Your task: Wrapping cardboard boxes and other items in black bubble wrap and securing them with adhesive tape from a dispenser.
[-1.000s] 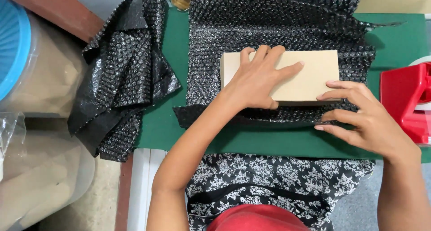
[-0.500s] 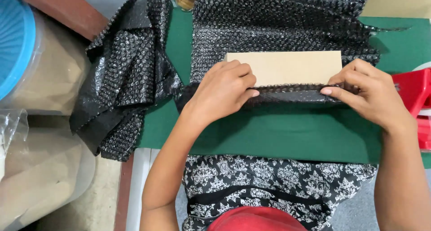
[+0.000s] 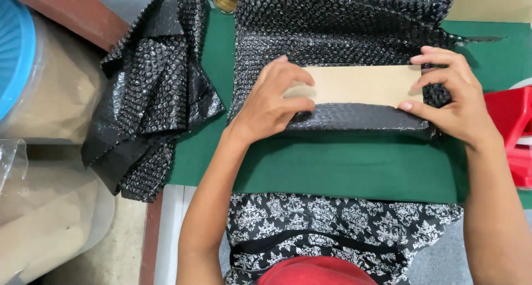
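Flat tan box [image 3: 360, 84] on black bubble wrap [image 3: 332, 35], near edge folded over.

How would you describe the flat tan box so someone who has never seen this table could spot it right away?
Start at the green table and find the black bubble wrap sheet spread across its far middle. The tan box lies on that sheet, between the left hand and the right hand. It is the only smooth, pale, flat rectangle among the bumpy black wrap, its near edge already covered by a fold.
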